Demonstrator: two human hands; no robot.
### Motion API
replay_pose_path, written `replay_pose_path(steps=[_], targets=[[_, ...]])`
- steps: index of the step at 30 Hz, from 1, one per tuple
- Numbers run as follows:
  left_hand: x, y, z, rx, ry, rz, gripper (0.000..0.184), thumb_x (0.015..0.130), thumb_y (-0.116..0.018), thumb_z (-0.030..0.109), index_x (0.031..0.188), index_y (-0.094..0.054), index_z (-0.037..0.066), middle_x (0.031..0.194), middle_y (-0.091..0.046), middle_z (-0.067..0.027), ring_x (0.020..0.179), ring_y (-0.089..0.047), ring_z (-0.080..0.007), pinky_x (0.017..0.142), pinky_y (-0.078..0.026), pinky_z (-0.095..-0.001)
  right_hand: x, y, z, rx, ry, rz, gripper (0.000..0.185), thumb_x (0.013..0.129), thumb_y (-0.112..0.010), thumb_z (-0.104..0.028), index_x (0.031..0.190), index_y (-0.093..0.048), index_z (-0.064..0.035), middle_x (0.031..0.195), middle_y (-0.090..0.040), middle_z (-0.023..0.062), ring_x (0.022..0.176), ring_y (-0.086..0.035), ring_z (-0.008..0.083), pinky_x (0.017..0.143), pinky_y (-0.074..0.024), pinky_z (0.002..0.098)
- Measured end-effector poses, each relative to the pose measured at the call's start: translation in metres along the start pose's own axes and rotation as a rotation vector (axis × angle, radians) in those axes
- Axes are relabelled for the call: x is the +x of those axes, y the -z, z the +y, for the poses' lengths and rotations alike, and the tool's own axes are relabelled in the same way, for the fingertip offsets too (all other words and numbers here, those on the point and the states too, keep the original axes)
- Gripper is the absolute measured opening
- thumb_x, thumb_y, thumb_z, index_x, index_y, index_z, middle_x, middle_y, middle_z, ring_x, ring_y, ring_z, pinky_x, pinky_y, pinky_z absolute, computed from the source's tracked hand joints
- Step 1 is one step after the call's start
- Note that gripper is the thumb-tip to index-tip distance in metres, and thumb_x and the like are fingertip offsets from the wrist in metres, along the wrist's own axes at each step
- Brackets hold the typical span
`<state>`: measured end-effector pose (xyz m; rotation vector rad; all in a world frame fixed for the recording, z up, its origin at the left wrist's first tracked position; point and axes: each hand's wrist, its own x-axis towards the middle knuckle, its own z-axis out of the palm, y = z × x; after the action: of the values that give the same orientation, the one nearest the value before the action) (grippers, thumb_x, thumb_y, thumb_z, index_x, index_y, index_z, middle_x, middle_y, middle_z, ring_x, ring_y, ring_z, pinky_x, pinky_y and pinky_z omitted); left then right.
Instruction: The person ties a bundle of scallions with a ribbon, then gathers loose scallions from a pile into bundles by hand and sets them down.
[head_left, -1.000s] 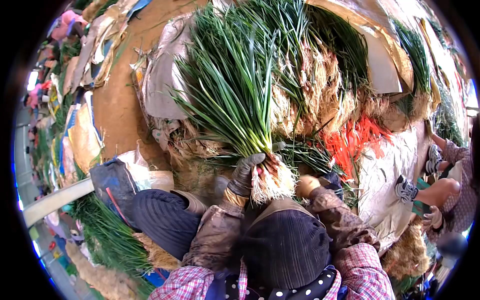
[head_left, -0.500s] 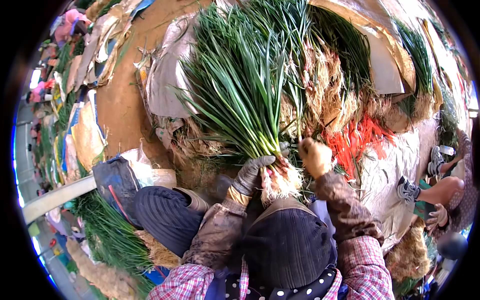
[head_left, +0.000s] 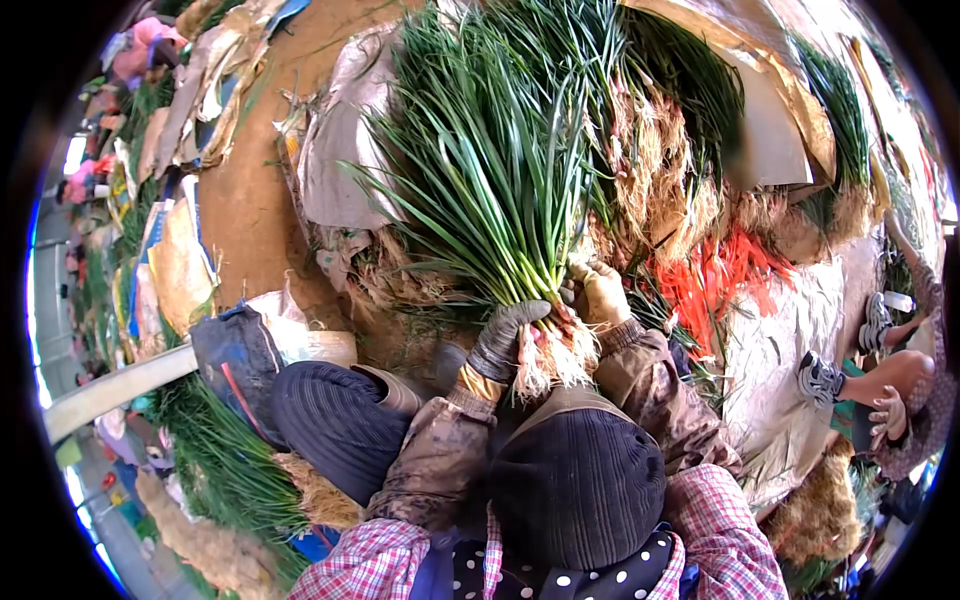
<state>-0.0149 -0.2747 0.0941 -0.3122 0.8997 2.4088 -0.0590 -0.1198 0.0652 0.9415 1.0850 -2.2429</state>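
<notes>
A big bunch of green onions (head_left: 500,200) fans away from me, its pale roots (head_left: 556,358) pointing toward my lap. My left hand (head_left: 505,338), in a grey glove, is closed around the bunch just above the roots. On the right side of the stems, my right hand (head_left: 600,296), in a tan glove, has its fingers bent against the bunch; what they pinch is hidden. More onions with long tan roots (head_left: 650,160) lie in a pile just beyond.
Red ribbons (head_left: 715,285) lie right of the bunch, beside a pale sheet (head_left: 780,345). Another person's leg and sandalled foot (head_left: 820,380) are at the right. A dark bag (head_left: 235,360) and more onions (head_left: 225,455) sit at the left.
My right hand moved down from the bunch, then up near the root pile, and has now come left against the stems. My left hand keeps its hold on the bunch.
</notes>
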Motion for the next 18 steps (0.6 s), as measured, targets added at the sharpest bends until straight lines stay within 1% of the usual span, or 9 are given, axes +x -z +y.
replay_pose_path(steps=[3, 6, 7, 8, 11, 12, 13, 14, 18], targets=[[-0.001, 0.008, -0.005, -0.122, -0.006, -0.022, 0.042, 0.079, -0.066, 0.020, 0.108, -0.058, -0.010, 0.094, -0.065, -0.0158, 0.091, -0.062, -0.0274, 0.083, -0.052, -0.0377, 0.017, 0.016, 0.001, 0.386, -0.363, 0.111, 0.012, 0.092, -0.053, -0.008, 0.099, -0.058, 0.0008, 0.080, -0.060, 0.0092, 0.063, -0.058, 0.0188, 0.054, -0.0511, 0.0310], [-0.004, 0.031, -0.006, -0.149, 0.122, -0.104, 0.036, 0.080, -0.064, 0.019, 0.104, -0.058, -0.007, 0.096, -0.062, -0.0139, 0.091, -0.060, -0.0242, 0.080, -0.051, -0.0366, 0.009, 0.018, 0.011, 0.295, 0.083, -0.252, 0.014, 0.090, -0.057, -0.007, 0.104, -0.057, -0.0030, 0.083, -0.063, 0.0066, 0.072, -0.062, 0.0162, 0.059, -0.0538, 0.0293], [-0.004, 0.031, 0.002, -0.075, 0.179, -0.159, 0.037, 0.081, -0.062, 0.018, 0.109, -0.055, -0.006, 0.094, -0.062, -0.0117, 0.085, -0.061, -0.0207, 0.074, -0.051, -0.0330, -0.002, 0.008, 0.000, 0.113, 0.078, -0.290, 0.020, 0.090, -0.060, -0.009, 0.109, -0.057, -0.0051, 0.089, -0.064, 0.0070, 0.074, -0.063, 0.0176, 0.061, -0.0538, 0.0298], [-0.007, 0.016, -0.005, -0.520, 0.261, -0.221, 0.032, 0.085, -0.059, 0.022, 0.107, -0.051, -0.001, 0.091, -0.056, -0.0075, 0.082, -0.057, -0.0184, 0.069, -0.050, -0.0311, -0.014, 0.000, -0.017, -0.266, -0.048, -0.134, 0.032, 0.082, -0.064, -0.002, 0.113, -0.060, -0.0086, 0.102, -0.063, 0.0103, 0.087, -0.062, 0.0228, 0.074, -0.0538, 0.0335], [-0.016, -0.003, -0.003, -0.485, 0.233, -0.196, 0.033, 0.085, -0.059, 0.022, 0.108, -0.052, -0.001, 0.092, -0.056, -0.0077, 0.083, -0.057, -0.0183, 0.070, -0.050, -0.0306, -0.004, 0.018, -0.023, -1.073, 0.547, -0.534, 0.035, 0.073, -0.067, -0.006, 0.108, -0.064, -0.0108, 0.106, -0.058, 0.0069, 0.094, -0.055, 0.0185, 0.081, -0.0462, 0.0299], [-0.017, -0.003, -0.004, -0.345, 0.194, -0.141, 0.033, 0.085, -0.059, 0.022, 0.108, -0.052, -0.001, 0.093, -0.056, -0.0078, 0.083, -0.057, -0.0182, 0.070, -0.050, -0.0304, -0.015, 0.003, -0.029, -0.647, 0.050, -0.476, 0.024, 0.084, -0.069, -0.018, 0.104, -0.064, -0.0067, 0.093, -0.060, 0.0000, 0.081, -0.055, 0.0085, 0.068, -0.0463, 0.0251], [-0.017, -0.002, -0.003, -0.246, 0.165, -0.090, 0.033, 0.085, -0.059, 0.022, 0.108, -0.052, -0.001, 0.093, -0.057, -0.0079, 0.083, -0.057, -0.0182, 0.070, -0.050, -0.0303, -0.015, 0.000, -0.024, -0.682, 0.257, -0.580, 0.017, 0.087, -0.066, -0.016, 0.101, -0.064, -0.0072, 0.081, -0.056, -0.0043, 0.067, -0.048, 0.0045, 0.058, -0.0413, 0.0219], [-0.019, -0.001, -0.001, -0.191, 0.145, -0.062, 0.034, 0.085, -0.059, 0.022, 0.108, -0.052, -0.001, 0.094, -0.057, -0.0079, 0.083, -0.058, -0.0181, 0.070, -0.050, -0.0301, -0.002, 0.006, -0.005, -0.437, 0.119, -0.665, 0.016, 0.088, -0.065, -0.016, 0.101, -0.063, -0.0070, 0.078, -0.055, -0.0052, 0.063, -0.047, 0.0042, 0.055, -0.0405, 0.0213], [-0.017, -0.010, 0.005, -0.092, 0.115, -0.044, 0.034, 0.086, -0.059, 0.023, 0.109, -0.052, -0.001, 0.096, -0.057, -0.0082, 0.084, -0.058, -0.0180, 0.071, -0.050, -0.0295, -0.002, 0.006, -0.009, -0.553, 0.259, -0.776, 0.010, 0.081, -0.064, -0.018, 0.088, -0.063, -0.0102, 0.079, -0.059, 0.0007, 0.075, -0.057, 0.0133, 0.068, -0.0484, 0.0282]])
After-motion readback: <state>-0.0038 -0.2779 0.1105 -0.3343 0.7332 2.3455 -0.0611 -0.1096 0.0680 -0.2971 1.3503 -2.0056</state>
